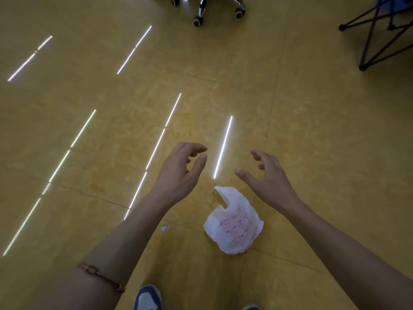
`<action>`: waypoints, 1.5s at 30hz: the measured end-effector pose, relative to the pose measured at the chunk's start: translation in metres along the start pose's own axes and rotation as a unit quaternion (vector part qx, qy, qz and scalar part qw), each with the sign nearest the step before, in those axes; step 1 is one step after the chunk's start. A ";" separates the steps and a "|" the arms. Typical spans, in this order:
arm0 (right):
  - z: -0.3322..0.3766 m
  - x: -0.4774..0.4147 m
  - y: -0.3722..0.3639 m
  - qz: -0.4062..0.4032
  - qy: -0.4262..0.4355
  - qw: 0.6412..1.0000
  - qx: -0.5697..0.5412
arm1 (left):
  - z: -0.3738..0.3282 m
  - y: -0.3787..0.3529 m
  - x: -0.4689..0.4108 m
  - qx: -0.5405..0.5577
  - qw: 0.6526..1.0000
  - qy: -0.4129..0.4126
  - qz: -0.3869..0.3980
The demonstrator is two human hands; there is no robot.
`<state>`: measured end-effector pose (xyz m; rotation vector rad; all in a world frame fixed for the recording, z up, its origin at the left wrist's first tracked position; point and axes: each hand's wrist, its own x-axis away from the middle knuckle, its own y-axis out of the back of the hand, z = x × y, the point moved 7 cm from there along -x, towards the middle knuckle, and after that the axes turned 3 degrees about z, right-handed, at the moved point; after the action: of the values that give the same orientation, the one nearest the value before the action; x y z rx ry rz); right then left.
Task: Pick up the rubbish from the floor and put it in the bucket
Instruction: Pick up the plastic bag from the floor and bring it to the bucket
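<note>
The left hand (pixel 178 173) and right hand (pixel 268 175) are bare, as are both forearms. A thin copper-coloured bracelet (pixel 98 275) circles the left forearm, with a tight coil of wire wound round it at one spot. At the bottom edge are the toes of the left shoe (pixel 147 298), navy with a white panel, and the right shoe (pixel 251 307), seemingly alike but barely in view.

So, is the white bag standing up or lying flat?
Lying flat: the white bag sprawls crumpled on the floor, printed side up.
</note>
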<state>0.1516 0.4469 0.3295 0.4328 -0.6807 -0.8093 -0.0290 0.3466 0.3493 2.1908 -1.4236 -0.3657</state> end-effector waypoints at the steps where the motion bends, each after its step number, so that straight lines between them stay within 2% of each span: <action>1: -0.019 -0.010 -0.016 -0.004 -0.004 1.000 -0.006 | 0.023 -0.013 -0.002 0.008 1.000 0.005 -0.005; 3: -0.054 -0.028 -0.045 -0.008 -0.008 1.000 -0.009 | 0.064 -0.041 -0.004 0.002 1.000 -0.002 0.005; 7: -0.113 -0.053 -0.089 -0.005 -0.011 1.000 -0.007 | 0.122 -0.094 -0.005 -0.075 0.992 -0.060 0.086; 14: -0.180 -0.080 -0.126 0.011 -0.007 0.999 0.038 | 0.175 -0.156 -0.012 -0.104 0.979 -0.107 0.137; 25: -0.246 -0.088 -0.159 0.066 -0.051 0.986 0.142 | 0.202 -0.209 -0.020 -0.094 0.974 -0.140 0.153; 32: -0.274 -0.074 -0.179 0.140 -0.086 0.956 0.243 | 0.202 -0.217 -0.017 -0.078 0.975 -0.151 0.144; 45: -0.322 -0.067 -0.232 0.270 -0.114 0.904 0.312 | 0.221 -0.218 -0.001 -0.096 0.976 -0.141 0.134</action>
<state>0.2247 0.3857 -0.0614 0.6894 -1.2227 -0.0920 0.0338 0.3622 0.0462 1.8164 -1.7294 -0.7063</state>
